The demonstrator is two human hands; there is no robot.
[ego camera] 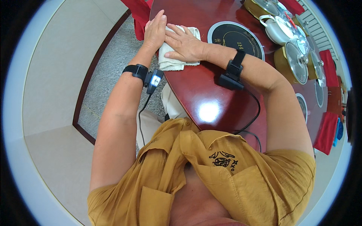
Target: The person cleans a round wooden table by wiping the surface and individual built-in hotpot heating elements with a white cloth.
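A folded white cloth (172, 64) lies on the glossy dark-red round table (192, 90), close to its left edge. My right hand (185, 43) rests flat on top of the cloth, fingers spread and palm down. Beside it, my left hand (155, 32) is turned on edge at the cloth's left side by the table rim, its fingers stretched out. The left palm is hidden, and nothing shows in that hand. A round black induction cooktop (233, 34) with a grey rim sits in the table just right of the cloth.
Several lidded gold pots (285, 62) stand on the table's right side, with a white teapot (278, 29) among them. Red-covered chairs (325, 132) surround the table. A black cable (258, 110) hangs from my right wrist device (232, 80) near the table's front edge.
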